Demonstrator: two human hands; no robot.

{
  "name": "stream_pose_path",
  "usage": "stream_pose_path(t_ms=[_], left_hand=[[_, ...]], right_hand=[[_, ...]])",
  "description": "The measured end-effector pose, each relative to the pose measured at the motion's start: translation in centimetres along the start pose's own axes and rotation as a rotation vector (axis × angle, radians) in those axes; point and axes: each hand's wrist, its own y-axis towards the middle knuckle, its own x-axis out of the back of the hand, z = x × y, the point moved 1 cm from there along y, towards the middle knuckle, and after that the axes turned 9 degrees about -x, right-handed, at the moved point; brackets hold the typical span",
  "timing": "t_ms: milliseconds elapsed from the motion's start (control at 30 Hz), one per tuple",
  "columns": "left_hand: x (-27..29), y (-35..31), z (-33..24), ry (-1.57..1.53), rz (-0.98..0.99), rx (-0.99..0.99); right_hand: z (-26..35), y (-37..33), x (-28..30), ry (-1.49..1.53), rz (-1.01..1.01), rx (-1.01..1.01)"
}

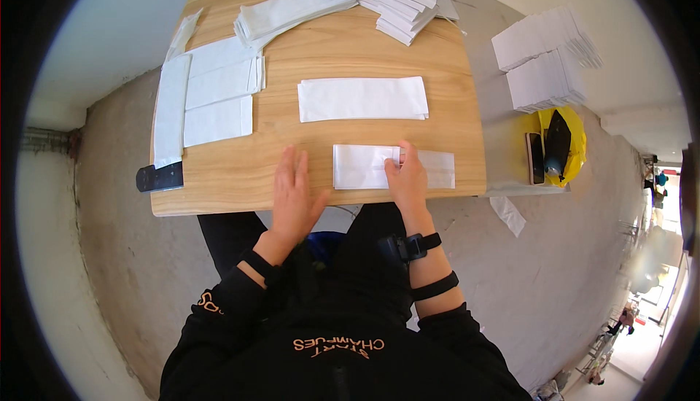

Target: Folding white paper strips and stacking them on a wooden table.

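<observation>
Near the front edge of the wooden table lies a folded white paper strip [359,167], its right part a single, thinner-looking layer. My right hand [409,179] is closed at the edge of its fold, thumb and forefinger pinching there. My left hand [294,193] rests by the table edge, left of this strip and apart from it, fingers stretched out and holding nothing. Just beyond, a small stack of long white paper strips [363,99] lies flat across the middle of the table.
More white sheets [219,102] are piled at the left above a black flat object [160,178]. Folded white stacks [408,0] sit at the back. On a grey surface at right stand white stacks [545,76], a phone [535,158] and a yellow bag [574,146].
</observation>
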Motion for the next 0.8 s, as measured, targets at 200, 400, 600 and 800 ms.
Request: stream_pose_path(t_ms=[200,400,600,800], left_hand=[[-1.0,2.0,-3.0,0.098,0.212,-0.250],[-3.2,2.0,-1.9,0.193,0.259,-0.254],[-3.5,1.8,-1.3,0.240,0.274,-0.258],[-3.1,1.9,-1.5,0.236,0.302,-0.255]], right_hand=[[0.2,0.0,0.1,0.027,0.016,-0.027],[0.1,0.0,-0.3,0.026,-0.020,0.007],[-0.4,0.1,1.1,0.096,0.006,0.019],[0.6,-0.8,4.3,0.014,0.097,0.281]])
